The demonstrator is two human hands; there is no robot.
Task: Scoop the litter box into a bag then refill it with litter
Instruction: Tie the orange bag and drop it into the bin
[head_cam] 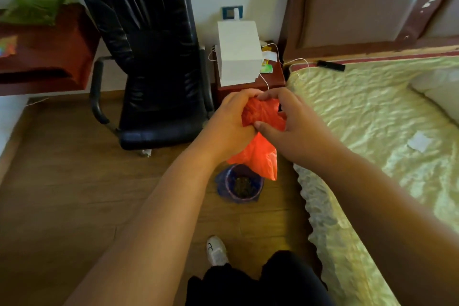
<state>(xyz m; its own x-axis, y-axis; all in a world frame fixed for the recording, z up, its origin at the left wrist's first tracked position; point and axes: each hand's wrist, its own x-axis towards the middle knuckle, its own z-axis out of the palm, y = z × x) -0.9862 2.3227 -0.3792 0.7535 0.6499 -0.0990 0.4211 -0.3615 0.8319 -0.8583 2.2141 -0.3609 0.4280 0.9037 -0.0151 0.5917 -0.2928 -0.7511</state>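
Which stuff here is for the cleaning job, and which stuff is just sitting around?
For the job:
- red plastic bag, gripped by the left hand and the right hand
- blue-lined bin on the floor, with dark bits inside

Just sitting around:
- black office chair
- white box on the nightstand
- bed
- black remote

You are standing in a bedroom of a home: a bed (372, 117) with padded headboard (360, 7), a small nightstand (248, 87), a black office chair (154, 57) and wooden floor (62, 181) show it.
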